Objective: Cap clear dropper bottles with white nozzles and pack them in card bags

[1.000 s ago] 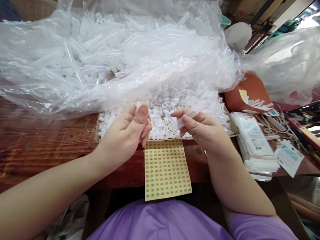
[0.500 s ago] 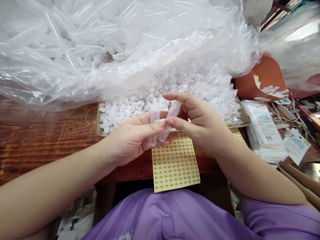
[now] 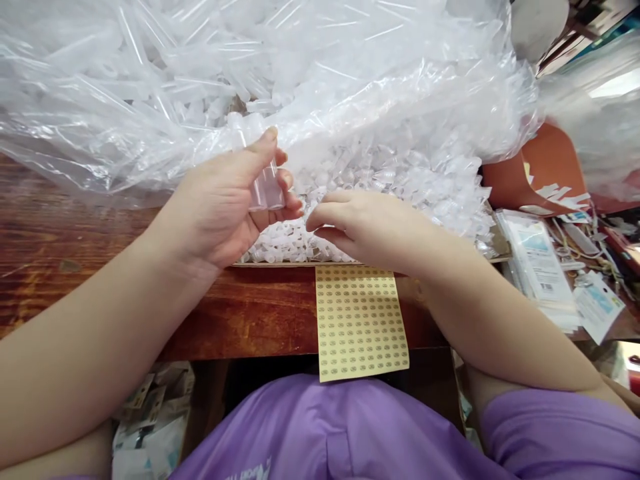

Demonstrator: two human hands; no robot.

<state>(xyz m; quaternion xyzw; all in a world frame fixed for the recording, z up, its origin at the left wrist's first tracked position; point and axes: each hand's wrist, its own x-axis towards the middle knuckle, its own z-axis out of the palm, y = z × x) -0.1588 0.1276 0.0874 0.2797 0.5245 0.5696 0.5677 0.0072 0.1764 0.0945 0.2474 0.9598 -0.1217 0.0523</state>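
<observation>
The left hand (image 3: 220,200) has lifted its clear tubes (image 3: 265,190), fingers still gripping them, while the right hand (image 3: 367,227) has dropped, fingers pinched, onto the caps (image 3: 300,243).

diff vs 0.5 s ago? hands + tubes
Both hands met at a pair of clear tubes then. Now the left hand has lifted the clear tubes up toward the plastic bag; the right hand let go and dropped onto the small caps. Sticker sheet lies as before.
</observation>
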